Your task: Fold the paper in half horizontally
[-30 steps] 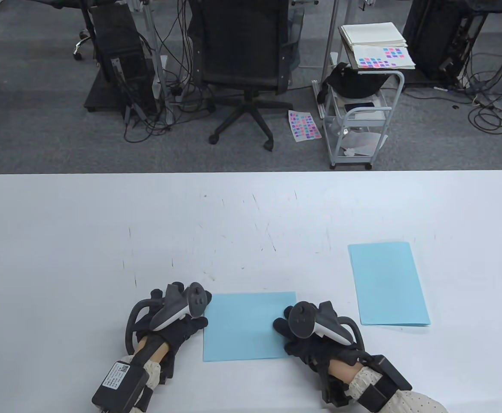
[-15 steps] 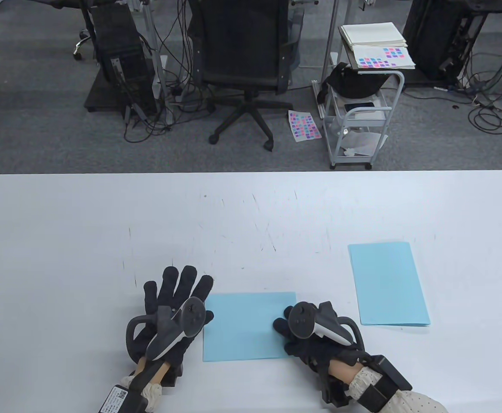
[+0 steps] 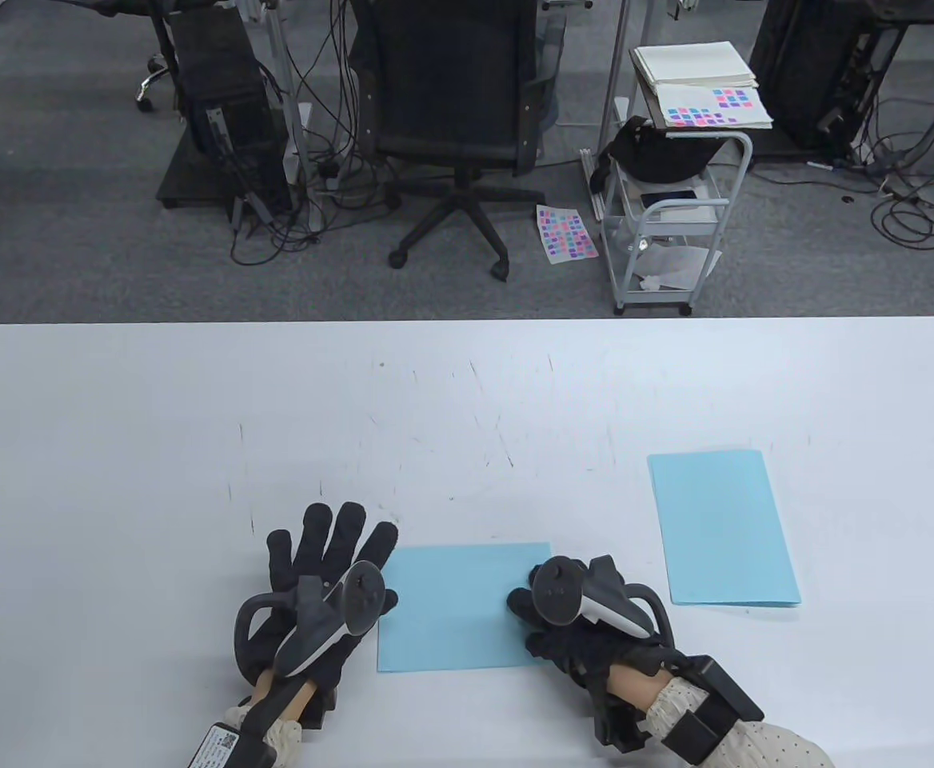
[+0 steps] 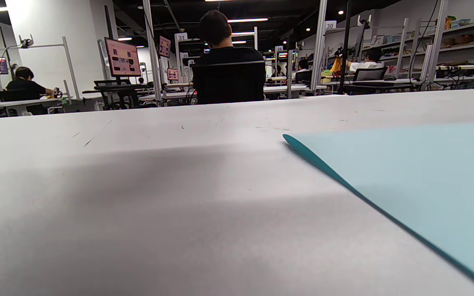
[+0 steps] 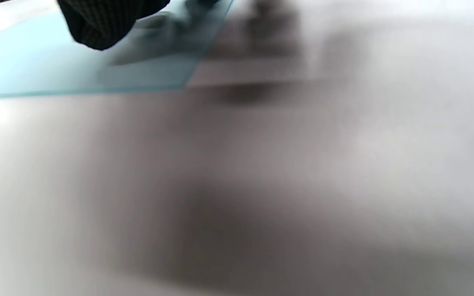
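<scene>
1. Blue folded paper sheet (image 3: 459, 606) lies flat on the white table (image 3: 115, 448), near edge.
2. Left hand (image 3: 323, 572): fingers spread flat beside it.
3. Right hand (image 3: 571, 620): fingertips hidden under the tracker; grip unclear.

Folded paper (image 3: 459, 606) lies on the table (image 3: 115, 416) close to its near edge, about midway along. My left hand (image 3: 319, 588) sits flat on the table just beside the paper's left edge, fingers straight toward the far edge. My right hand (image 3: 571, 620) rests at the paper's right edge, fingertips (image 5: 101, 24) on the sheet. A second paper (image 3: 721, 528) lies right of my right hand, nearer the table's right edge, apart from the first. Beyond the far edge: chair (image 3: 455, 120) behind centre, cart (image 3: 667, 216) behind right.
</scene>
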A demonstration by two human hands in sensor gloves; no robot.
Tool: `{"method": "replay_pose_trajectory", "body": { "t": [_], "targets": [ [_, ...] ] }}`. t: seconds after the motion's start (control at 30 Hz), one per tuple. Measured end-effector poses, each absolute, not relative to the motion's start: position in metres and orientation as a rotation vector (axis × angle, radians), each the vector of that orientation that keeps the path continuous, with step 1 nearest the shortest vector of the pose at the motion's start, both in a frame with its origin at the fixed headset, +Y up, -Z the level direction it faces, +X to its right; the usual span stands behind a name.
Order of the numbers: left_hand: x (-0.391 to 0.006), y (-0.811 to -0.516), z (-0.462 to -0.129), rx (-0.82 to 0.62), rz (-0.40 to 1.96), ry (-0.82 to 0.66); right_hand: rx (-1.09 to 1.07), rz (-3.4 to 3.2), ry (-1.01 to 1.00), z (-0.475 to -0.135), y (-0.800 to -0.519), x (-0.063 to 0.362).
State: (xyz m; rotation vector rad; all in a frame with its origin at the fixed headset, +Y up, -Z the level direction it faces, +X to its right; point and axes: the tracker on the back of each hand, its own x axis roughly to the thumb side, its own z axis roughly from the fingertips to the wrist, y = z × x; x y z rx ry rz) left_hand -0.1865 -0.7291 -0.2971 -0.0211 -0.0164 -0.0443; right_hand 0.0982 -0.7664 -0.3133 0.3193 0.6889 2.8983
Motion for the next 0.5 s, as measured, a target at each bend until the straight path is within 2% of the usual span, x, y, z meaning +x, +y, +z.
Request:
{"method": "replay_pose_trajectory", "body": {
  "t": [0.23,0.5],
  "targets": [
    [-0.19,-0.729,-0.295,-0.021,-0.066,-0.031,0.307,2.89,0.598,-0.342,-0.741,0.068],
    [-0.199,-0.729,-0.296,-0.033,-0.038,-0.023,0.294,2.913,0.676,-0.369,-0.754,0.034]
  ]
}}
